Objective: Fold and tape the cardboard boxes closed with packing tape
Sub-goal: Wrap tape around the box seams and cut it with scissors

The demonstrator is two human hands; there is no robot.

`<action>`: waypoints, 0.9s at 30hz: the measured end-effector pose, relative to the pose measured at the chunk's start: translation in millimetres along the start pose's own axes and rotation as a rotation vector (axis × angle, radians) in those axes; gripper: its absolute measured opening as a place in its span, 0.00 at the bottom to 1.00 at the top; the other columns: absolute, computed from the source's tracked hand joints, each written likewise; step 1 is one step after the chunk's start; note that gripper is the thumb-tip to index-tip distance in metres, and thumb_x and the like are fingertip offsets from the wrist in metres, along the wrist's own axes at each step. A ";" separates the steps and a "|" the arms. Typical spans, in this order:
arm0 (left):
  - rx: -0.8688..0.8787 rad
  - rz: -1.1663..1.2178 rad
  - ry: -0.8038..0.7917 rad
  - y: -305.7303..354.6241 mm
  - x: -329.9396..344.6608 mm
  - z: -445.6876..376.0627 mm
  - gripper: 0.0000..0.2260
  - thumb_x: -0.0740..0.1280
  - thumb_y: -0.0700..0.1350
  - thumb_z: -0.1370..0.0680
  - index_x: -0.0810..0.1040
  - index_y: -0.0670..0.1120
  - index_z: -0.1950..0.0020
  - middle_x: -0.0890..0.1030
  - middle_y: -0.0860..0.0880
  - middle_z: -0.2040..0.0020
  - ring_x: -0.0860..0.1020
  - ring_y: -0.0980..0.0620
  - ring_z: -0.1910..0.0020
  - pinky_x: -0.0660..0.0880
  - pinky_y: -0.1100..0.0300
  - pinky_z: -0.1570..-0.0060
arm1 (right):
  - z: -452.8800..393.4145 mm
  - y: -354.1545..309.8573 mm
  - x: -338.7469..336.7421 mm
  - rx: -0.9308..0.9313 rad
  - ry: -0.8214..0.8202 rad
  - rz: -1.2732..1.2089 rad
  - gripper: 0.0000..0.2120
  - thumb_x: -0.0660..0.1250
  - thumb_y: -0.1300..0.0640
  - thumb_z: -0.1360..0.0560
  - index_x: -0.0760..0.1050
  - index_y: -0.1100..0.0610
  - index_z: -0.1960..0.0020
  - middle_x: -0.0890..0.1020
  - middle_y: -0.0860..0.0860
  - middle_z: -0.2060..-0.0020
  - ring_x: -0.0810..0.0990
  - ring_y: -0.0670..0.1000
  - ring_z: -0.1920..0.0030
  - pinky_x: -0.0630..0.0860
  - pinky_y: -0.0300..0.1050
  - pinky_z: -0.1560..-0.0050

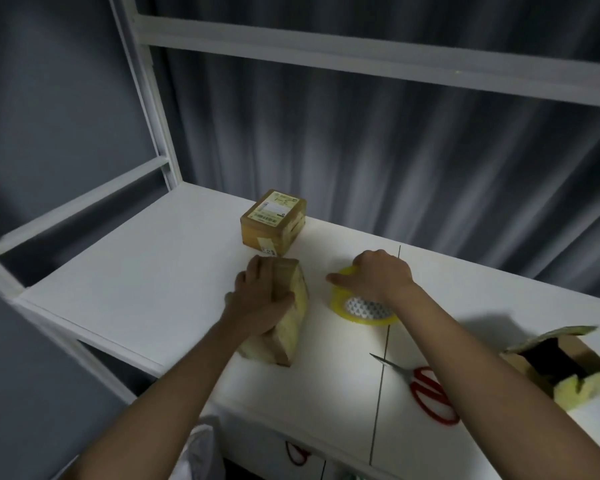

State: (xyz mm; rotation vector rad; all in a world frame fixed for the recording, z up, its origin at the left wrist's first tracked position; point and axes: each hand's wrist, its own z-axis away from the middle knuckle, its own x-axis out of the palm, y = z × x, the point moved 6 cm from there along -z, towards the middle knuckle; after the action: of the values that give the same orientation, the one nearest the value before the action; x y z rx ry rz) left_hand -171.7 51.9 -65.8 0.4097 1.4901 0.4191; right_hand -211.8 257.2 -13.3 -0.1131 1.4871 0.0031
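From the head camera, the left hand (262,299) lies flat, fingers straight, pressing the near cardboard box (284,323) shut on the white table (136,271); the right hand (381,277) curls over the yellow tape roll (361,308) beside it. If the left palm lifts early, the flaps may spring open. The scissors (426,389) lie well apart, so cutting could be awkward one-handed. An open box (561,362) waits at right; a labelled box (274,220) sits behind.
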 end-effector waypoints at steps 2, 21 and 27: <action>-0.049 0.275 -0.060 -8.4 -0.8 0.8 0.39 0.61 0.64 0.30 0.50 0.53 0.24 0.54 0.53 0.25 0.59 0.45 0.28 0.63 0.43 0.32 | -6.5 -14.1 -11.7 -0.041 0.029 0.002 0.35 0.59 0.27 0.31 0.75 0.55 0.42 0.79 0.53 0.46 0.78 0.56 0.47 0.70 0.45 0.55; 0.025 0.742 -0.218 -41.8 -6.5 -17.5 0.20 0.59 0.42 0.20 0.59 0.57 0.32 0.75 0.57 0.43 0.77 0.65 0.47 0.76 0.65 0.47 | -27.1 -42.8 -39.4 -0.231 -0.104 -0.790 0.17 0.70 0.37 0.31 0.79 0.50 0.55 0.83 0.47 0.58 0.83 0.48 0.56 0.80 0.45 0.56; -0.059 0.507 -0.108 -58.9 2.1 -10.1 0.31 0.60 0.54 0.20 0.47 0.55 0.23 0.59 0.49 0.26 0.67 0.49 0.33 0.68 0.58 0.41 | -27.8 -77.6 -41.8 -0.291 -0.023 -0.894 0.05 0.70 0.43 0.28 0.78 0.42 0.54 0.79 0.37 0.58 0.79 0.38 0.59 0.74 0.30 0.64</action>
State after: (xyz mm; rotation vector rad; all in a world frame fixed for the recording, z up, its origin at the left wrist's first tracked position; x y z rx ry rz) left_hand -180.8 2.3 -97.9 0.7550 1.2565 0.8259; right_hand -237.4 180.7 31.8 -0.9976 1.2979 -0.4984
